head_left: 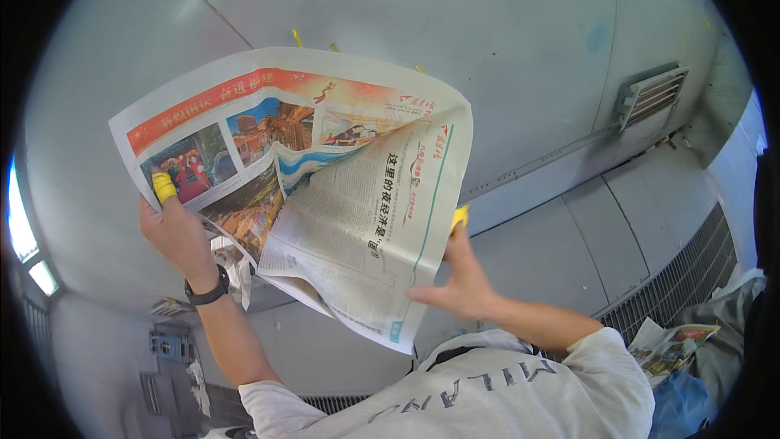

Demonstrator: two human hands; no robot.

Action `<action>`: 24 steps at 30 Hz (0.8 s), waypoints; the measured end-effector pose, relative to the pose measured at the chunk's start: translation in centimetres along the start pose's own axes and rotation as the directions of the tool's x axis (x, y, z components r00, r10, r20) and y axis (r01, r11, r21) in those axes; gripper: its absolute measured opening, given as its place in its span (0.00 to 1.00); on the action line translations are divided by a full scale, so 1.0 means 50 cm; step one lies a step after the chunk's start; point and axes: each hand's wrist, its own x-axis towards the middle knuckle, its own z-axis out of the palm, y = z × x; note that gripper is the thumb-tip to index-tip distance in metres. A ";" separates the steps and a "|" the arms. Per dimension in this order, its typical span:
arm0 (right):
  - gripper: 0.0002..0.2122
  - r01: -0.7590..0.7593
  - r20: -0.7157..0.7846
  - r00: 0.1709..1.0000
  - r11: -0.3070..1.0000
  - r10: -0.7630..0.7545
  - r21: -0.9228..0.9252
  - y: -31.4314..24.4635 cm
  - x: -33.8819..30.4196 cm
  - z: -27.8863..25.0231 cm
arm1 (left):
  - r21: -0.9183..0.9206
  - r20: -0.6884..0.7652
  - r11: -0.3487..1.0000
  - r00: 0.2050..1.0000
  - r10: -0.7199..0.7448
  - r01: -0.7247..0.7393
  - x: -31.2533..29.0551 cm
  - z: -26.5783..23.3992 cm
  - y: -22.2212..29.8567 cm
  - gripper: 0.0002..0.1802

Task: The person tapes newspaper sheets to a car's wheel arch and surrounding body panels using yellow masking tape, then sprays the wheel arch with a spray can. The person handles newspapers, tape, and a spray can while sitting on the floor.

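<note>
A spread sheet of newspaper [349,219] hangs in front of me, creased and folded over through its middle, with colour photos and a red banner on one part and columns of print on the other. At its left edge my left hand [175,228] grips the paper, a yellow wrap [164,187] around one digit. My right hand [467,280] is closed at the right edge, thumb over the front and other fingers partly hidden behind the sheet. Another bit of yellow [461,217] shows at its fingertip. A dark band [209,286] circles my left wrist.
Pale grey panels [520,49] surround me, with a louvred vent [654,96] at the upper right. Small yellow scraps [297,37] stick to the panel beyond the paper. A dark grating [682,264] runs along the right. More newspaper [670,349] and a blue plastic bag [682,406] lie lower right.
</note>
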 end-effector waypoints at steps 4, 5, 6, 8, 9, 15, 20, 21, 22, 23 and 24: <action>0.35 -0.372 0.179 0.928 0.851 0.327 0.371 0.015 -0.036 0.101 | -0.035 -0.042 0.999 0.998 0.035 -0.036 -0.013 0.002 0.010 0.14; 0.34 -0.337 0.175 0.939 0.887 0.294 0.316 0.028 -0.038 0.109 | -0.060 -0.060 0.996 0.996 0.065 -0.068 -0.009 -0.001 0.002 0.14; 0.32 -0.332 0.161 0.941 0.908 0.299 0.255 0.044 -0.032 0.108 | -0.054 -0.045 0.989 0.990 0.133 -0.135 -0.001 0.005 -0.010 0.14; 0.30 -0.271 0.107 0.958 0.962 0.266 0.032 0.080 -0.010 0.082 | -0.029 -0.095 0.983 0.979 0.178 -0.181 0.024 0.012 -0.049 0.15; 0.28 -0.214 0.066 0.972 0.964 0.227 -0.158 0.099 0.011 0.064 | 0.056 -0.114 0.985 0.979 0.168 -0.163 0.039 0.011 -0.079 0.15; 0.22 -0.384 -0.153 0.923 0.877 0.354 -0.287 0.163 0.104 -0.144 | 0.059 -0.024 0.998 0.999 0.026 -0.025 0.064 -0.011 -0.218 0.14; 0.16 -0.275 -0.226 0.960 0.694 0.164 -0.665 0.130 0.210 -0.313 | 0.302 -0.029 0.946 0.991 0.133 -0.118 0.133 -0.034 -0.244 0.16; 0.15 -0.184 -0.203 0.978 0.636 0.044 -0.749 0.123 0.231 -0.341 | 0.313 0.053 0.932 0.983 0.175 -0.183 0.161 -0.040 -0.240 0.16; 0.14 -0.140 -0.182 0.983 0.547 -0.022 -0.825 0.117 0.251 -0.369 | 0.341 0.100 0.913 0.974 0.202 -0.225 0.192 -0.040 -0.238 0.17; 0.14 -0.124 -0.189 0.979 0.521 -0.073 -0.844 0.113 0.269 -0.394 | 0.369 0.151 0.890 0.962 0.228 -0.268 0.224 -0.037 -0.237 0.17; 0.14 -0.158 -0.221 0.974 0.547 -0.050 -0.822 0.113 0.281 -0.416 | 0.408 0.206 0.848 0.939 0.275 -0.338 0.253 -0.034 -0.237 0.17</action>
